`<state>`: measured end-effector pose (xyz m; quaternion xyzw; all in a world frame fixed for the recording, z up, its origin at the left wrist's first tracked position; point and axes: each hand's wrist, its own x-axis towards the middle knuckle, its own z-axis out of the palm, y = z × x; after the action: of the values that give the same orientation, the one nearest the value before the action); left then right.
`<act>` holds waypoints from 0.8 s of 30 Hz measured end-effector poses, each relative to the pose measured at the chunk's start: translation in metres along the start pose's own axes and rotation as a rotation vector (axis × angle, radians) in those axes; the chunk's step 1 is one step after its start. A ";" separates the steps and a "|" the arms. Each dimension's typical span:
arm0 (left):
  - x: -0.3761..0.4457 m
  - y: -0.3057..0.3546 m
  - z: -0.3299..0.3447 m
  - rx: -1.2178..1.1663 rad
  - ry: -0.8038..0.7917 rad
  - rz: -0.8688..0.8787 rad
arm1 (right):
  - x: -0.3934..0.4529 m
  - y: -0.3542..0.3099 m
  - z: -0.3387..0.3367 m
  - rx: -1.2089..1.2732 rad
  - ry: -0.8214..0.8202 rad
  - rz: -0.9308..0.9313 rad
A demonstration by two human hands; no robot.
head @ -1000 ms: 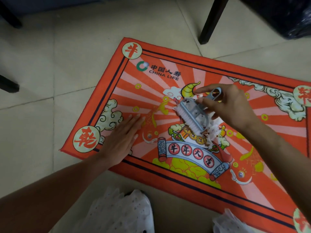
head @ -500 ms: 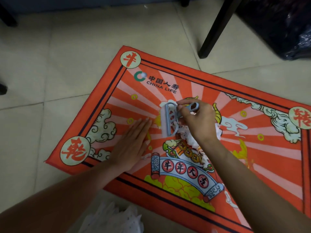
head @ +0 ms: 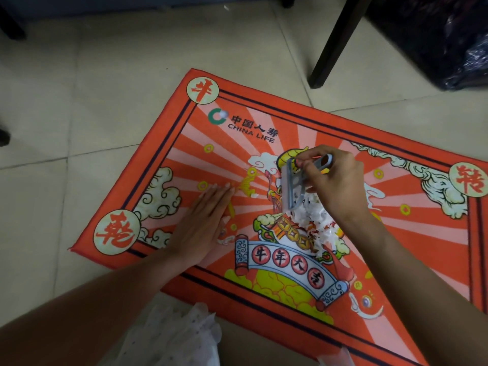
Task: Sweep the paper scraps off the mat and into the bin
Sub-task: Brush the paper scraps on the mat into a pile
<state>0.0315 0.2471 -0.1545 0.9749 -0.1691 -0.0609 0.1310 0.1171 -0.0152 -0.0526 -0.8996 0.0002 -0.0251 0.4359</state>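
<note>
An orange-red printed mat lies on the tiled floor. My right hand grips the handle of a small pale blue brush, held on edge over the mat's middle. A heap of white paper scraps lies just below and right of the brush, partly under my right wrist. My left hand rests flat on the mat's left part, fingers straight and together. A bin lined with a black plastic bag stands at the top right, off the mat.
A dark furniture leg stands on the tiles just beyond the mat's far edge, left of the bag. White dotted fabric shows at the bottom centre. Beige floor tiles surround the mat.
My right hand has carried the brush from the mat's middle leftward, turned it on edge, and now holds it beside the scrap heap. My left hand stays flat on the mat. The camera has shifted.
</note>
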 end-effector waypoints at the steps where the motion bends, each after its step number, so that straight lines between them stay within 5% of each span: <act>1: 0.000 0.001 0.000 -0.003 0.001 -0.003 | 0.000 -0.003 -0.002 0.024 0.004 0.006; 10: -0.001 0.001 -0.002 -0.042 0.006 -0.053 | -0.010 -0.037 0.041 0.292 -0.037 0.047; 24: -0.001 0.005 -0.006 -0.052 0.007 -0.045 | -0.011 -0.007 0.019 -0.025 0.021 -0.057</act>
<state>0.0297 0.2446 -0.1476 0.9750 -0.1449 -0.0646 0.1556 0.1065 0.0044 -0.0598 -0.9043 -0.0208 -0.0468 0.4239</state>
